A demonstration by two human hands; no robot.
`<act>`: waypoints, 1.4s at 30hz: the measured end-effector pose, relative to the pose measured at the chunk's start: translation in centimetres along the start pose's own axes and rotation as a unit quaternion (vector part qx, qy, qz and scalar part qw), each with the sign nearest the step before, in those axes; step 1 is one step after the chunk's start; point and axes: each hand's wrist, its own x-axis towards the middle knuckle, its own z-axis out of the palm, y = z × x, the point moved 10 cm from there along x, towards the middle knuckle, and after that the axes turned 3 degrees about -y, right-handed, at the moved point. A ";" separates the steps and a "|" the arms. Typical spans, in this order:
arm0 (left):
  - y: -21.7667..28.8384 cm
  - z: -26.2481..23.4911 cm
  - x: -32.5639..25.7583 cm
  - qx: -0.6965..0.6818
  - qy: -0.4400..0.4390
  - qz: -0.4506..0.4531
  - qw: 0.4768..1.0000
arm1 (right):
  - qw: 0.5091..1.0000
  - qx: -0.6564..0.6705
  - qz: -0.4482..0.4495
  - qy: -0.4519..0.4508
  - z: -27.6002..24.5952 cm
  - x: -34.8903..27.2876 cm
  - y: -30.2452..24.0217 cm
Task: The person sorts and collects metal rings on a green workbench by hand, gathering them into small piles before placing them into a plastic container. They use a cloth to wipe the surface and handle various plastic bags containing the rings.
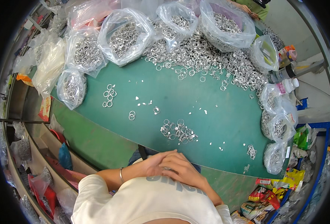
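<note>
My left hand [154,163] and my right hand [184,171] rest together in front of my body at the near edge of the green table [127,86]. The right hand's fingers lie apart across the left hand, partly covering it. The left hand's visible fingers stretch out flat toward the right, and I see nothing held in either hand. Nearest to them on the table is a small heap of silver metal rings [178,131], untouched. Left of it lie a pair of rings [132,115] and a small group of rings [109,96]. Another little ring cluster [251,151] sits to the right.
A large pile of rings [213,56] spreads over the far side. Clear plastic bags of rings [124,39] line the far and left edges; more bags [275,158] stand at right. Small white flakes dot the table. Across it, another person's hand [243,8] shows. Shelves [41,142] stand left.
</note>
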 end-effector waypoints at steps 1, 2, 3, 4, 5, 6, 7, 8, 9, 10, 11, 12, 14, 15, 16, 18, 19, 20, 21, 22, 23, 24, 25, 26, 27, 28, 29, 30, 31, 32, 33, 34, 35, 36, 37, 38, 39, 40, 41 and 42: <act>-0.3 1.4 0.0 -0.056 -0.103 -0.027 0.993 | 0.999 -0.033 -0.028 -0.019 0.3 -0.1 -0.5; -0.2 -0.9 0.8 -0.067 -0.071 0.001 0.995 | 0.996 -0.065 -0.055 -0.039 0.6 -0.3 -0.9; -0.1 -1.4 0.8 -0.001 -0.041 0.013 0.999 | 0.997 -0.074 -0.033 0.012 -0.8 -0.9 0.0; 0.2 -1.8 0.5 0.064 -0.010 0.031 0.997 | 0.995 -0.080 -0.013 0.058 -2.6 -1.8 1.2; 0.5 -2.2 0.2 0.127 0.021 0.048 0.990 | 0.991 -0.086 0.007 0.104 -3.9 -2.5 2.1; 0.7 -2.5 0.1 0.141 0.036 0.063 0.987 | 0.977 -0.157 0.057 0.133 -5.1 -2.2 2.6; 0.8 -2.7 0.1 0.155 0.050 0.074 0.984 | 0.954 -0.227 0.107 0.164 -6.6 -1.6 3.1; 1.0 -2.9 0.0 0.169 0.065 0.086 0.980 | 0.942 -0.257 0.132 0.171 -6.8 -1.0 3.8; 1.2 -3.1 -0.1 0.182 0.080 0.099 0.975 | 0.932 -0.295 0.137 0.162 -6.4 -0.3 4.3; 1.3 -3.3 -0.1 0.190 0.095 0.113 0.971 | 0.919 -0.333 0.144 0.153 -6.0 0.3 4.8; 1.5 -3.5 -0.1 0.197 0.109 0.127 0.966 | 0.905 -0.371 0.150 0.143 -5.7 0.7 5.4; 1.8 -3.7 -0.3 0.203 0.123 0.142 0.961 | 0.907 -0.370 0.123 0.161 -5.7 0.9 5.3; 1.5 -2.6 -0.3 0.229 0.058 0.126 0.963 | 0.916 -0.365 0.084 0.140 -5.2 0.5 6.3; 1.3 -2.1 -0.3 0.241 0.025 0.118 0.963 | 0.920 -0.363 0.066 0.129 -4.9 0.6 6.2; 1.3 -2.2 -0.2 0.242 0.029 0.114 0.963 | 0.922 -0.343 0.031 0.178 -5.6 0.4 5.2; 1.1 -2.5 0.1 0.244 0.037 0.106 0.963 | 0.928 -0.295 0.019 0.226 -6.8 -0.1 5.2; 1.1 -2.4 0.2 0.243 0.031 0.107 0.964 | 0.930 -0.270 0.013 0.250 -7.4 -0.3 5.0; 1.1 -2.4 0.3 0.242 0.024 0.108 0.964 | 0.930 -0.238 0.046 0.275 -8.3 -0.8 5.2; 1.1 -2.3 0.4 0.241 0.017 0.108 0.964 | 0.942 -0.132 0.071 0.299 -8.7 -1.4 5.4; 1.0 -2.2 0.3 0.222 0.037 0.098 0.969 | 0.943 -0.025 0.095 0.319 -8.6 -2.1 5.8; 1.0 -1.7 0.1 0.204 0.057 0.088 0.973 | 0.931 0.082 0.119 0.335 -8.2 -3.0 6.3; 0.8 -1.6 -0.1 0.186 0.077 0.076 0.977 | 0.959 0.055 0.067 0.269 -7.0 -2.5 4.4; 0.8 -1.5 0.0 0.153 0.054 0.073 0.984 | 0.984 -0.008 0.070 0.165 -5.3 -1.9 2.8; 0.9 -1.5 0.2 0.121 0.031 0.070 0.990 | 0.993 0.006 0.061 0.103 -3.4 -1.6 1.8; 0.9 -1.3 0.3 0.088 0.008 0.068 0.994 | 0.998 0.019 0.052 0.039 -1.5 -1.3 1.1; 1.2 -1.4 0.3 0.061 0.072 0.090 0.991 | 0.997 0.001 0.046 0.068 -2.2 -1.4 1.1; 0.9 -1.5 0.9 0.098 0.043 0.066 0.992 | 0.994 -0.019 0.040 0.097 -2.9 -1.4 1.3; 0.7 -2.3 1.6 0.132 0.014 0.048 0.990 | 0.992 -0.036 0.031 0.120 -3.5 -1.4 1.7; 0.3 -1.7 1.7 0.167 -0.014 0.028 0.985 | 0.973 -0.131 0.041 0.185 -5.7 -1.6 2.3; 0.5 -1.8 1.5 0.198 0.022 0.049 0.979 | 0.950 -0.219 0.084 0.208 -7.3 -1.7 3.0; 0.5 -1.6 1.4 0.217 0.010 0.053 0.975 | 0.915 -0.306 0.127 0.231 -8.6 -1.7 2.9; 0.5 -1.4 1.2 0.236 -0.003 0.057 0.970 | 0.900 -0.339 0.151 0.228 -8.7 -2.0 3.3; 0.5 -1.2 1.0 0.254 -0.016 0.062 0.965 | 0.884 -0.371 0.174 0.225 -8.6 -2.4 4.0; 0.8 -1.8 0.9 0.260 0.022 0.060 0.963 | 0.865 -0.403 0.198 0.223 -8.6 -2.9 4.8; 1.1 -2.4 0.7 0.266 0.059 0.058 0.960 | 0.874 -0.385 0.195 0.222 -8.4 -3.3 5.6; 1.3 -3.0 0.5 0.272 0.096 0.057 0.956 | 0.883 -0.368 0.191 0.222 -8.3 -3.7 6.6; 1.8 -3.1 0.2 0.349 0.124 0.073 0.926 | 0.891 -0.349 0.188 0.220 -8.1 -3.9 7.1; 2.1 -3.1 -0.2 0.424 0.151 0.089 0.889 | 0.899 -0.326 0.184 0.228 -8.3 -4.0 7.4; 2.5 -3.0 -0.6 0.496 0.176 0.103 0.844 | 0.903 -0.308 0.176 0.241 -8.5 -4.2 7.6; 2.9 -3.0 -0.6 0.581 0.186 0.120 0.783 | 0.907 -0.291 0.168 0.253 -8.8 -4.4 7.7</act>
